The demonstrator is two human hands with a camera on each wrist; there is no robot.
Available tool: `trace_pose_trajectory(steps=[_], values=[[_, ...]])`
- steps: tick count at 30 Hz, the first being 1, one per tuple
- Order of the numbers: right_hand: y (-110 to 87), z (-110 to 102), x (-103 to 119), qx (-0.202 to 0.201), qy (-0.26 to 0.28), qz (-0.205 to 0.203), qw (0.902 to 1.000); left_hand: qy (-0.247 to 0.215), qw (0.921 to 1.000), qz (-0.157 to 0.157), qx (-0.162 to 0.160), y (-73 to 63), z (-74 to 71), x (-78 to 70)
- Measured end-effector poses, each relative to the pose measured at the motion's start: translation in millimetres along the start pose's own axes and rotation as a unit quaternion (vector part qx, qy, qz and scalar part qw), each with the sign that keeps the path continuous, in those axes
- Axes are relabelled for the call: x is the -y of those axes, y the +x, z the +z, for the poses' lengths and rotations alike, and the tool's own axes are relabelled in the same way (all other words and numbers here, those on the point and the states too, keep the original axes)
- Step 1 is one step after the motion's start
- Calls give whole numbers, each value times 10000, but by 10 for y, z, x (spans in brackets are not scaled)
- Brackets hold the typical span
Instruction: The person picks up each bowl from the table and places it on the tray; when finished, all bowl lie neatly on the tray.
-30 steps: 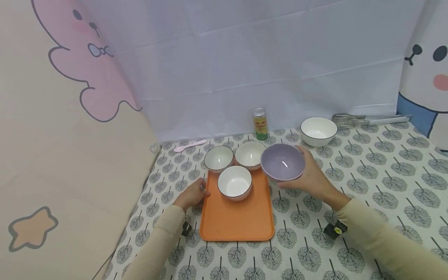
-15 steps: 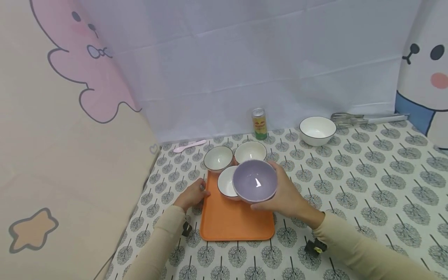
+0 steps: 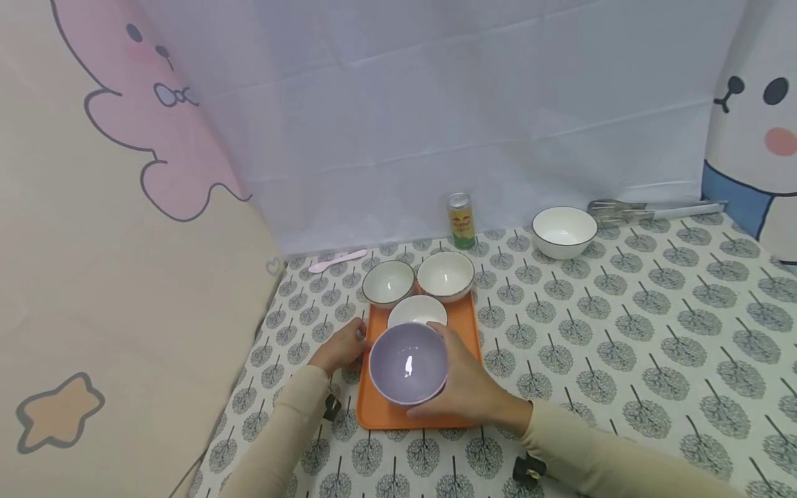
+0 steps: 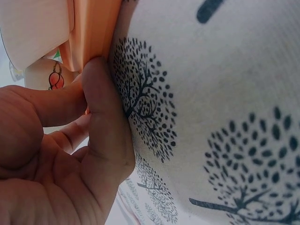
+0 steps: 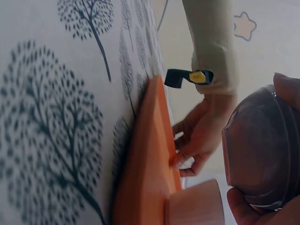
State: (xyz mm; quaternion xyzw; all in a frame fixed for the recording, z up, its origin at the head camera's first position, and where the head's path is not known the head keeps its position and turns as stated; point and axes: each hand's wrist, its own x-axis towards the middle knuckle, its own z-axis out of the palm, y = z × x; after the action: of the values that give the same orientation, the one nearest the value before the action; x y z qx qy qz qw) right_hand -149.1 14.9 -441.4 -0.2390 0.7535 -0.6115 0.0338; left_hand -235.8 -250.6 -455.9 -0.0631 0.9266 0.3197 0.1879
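My right hand (image 3: 470, 387) grips a purple bowl (image 3: 407, 363) by its side, fingers and thumb on opposite parts of it. In the right wrist view the bowl (image 5: 258, 145) hangs above the orange tray (image 5: 147, 159), apart from it. On the left, my left hand (image 3: 341, 346) pinches the tray's left edge; the left wrist view shows thumb and finger meeting at the tray rim (image 4: 96, 35). Three white bowls stand on the tray: a back left bowl (image 3: 389, 282), a back right bowl (image 3: 445, 275) and a middle bowl (image 3: 416, 311), partly hidden behind the purple one.
Behind the tray stands a yellow-green drink can (image 3: 461, 221). Another white bowl (image 3: 564, 233) sits at the back right, beside a whisk (image 3: 613, 207) and a white-handled utensil. A pink spoon (image 3: 337, 261) lies at the back left. A white curtain (image 3: 436, 124) closes off the back.
My right hand has carried the purple bowl leftward and toward me, from the tray's right side to over its front half. The left hand has stayed at the tray's edge.
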Motion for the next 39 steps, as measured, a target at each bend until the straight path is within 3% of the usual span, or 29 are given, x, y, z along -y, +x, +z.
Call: trace_pose_trajectory(steps=[7, 17, 26, 32, 39], values=[[62, 225, -78, 389, 380, -130, 9984, 311, 9991, 302, -11, -14, -26, 28], [157, 355, -156, 581, 164, -307, 9977, 437, 9972, 594, -75, 12, -52, 47], [135, 446, -184, 858, 169, -706, 9937, 391, 9977, 548, -32, 20, -30, 74], [100, 468, -175, 1060, 278, -504, 9927, 308, 9982, 511, -7, 19, -57, 56], [120, 488, -233, 1125, 24, -148, 9935, 122, 9990, 424, 114, 25, -35, 64]])
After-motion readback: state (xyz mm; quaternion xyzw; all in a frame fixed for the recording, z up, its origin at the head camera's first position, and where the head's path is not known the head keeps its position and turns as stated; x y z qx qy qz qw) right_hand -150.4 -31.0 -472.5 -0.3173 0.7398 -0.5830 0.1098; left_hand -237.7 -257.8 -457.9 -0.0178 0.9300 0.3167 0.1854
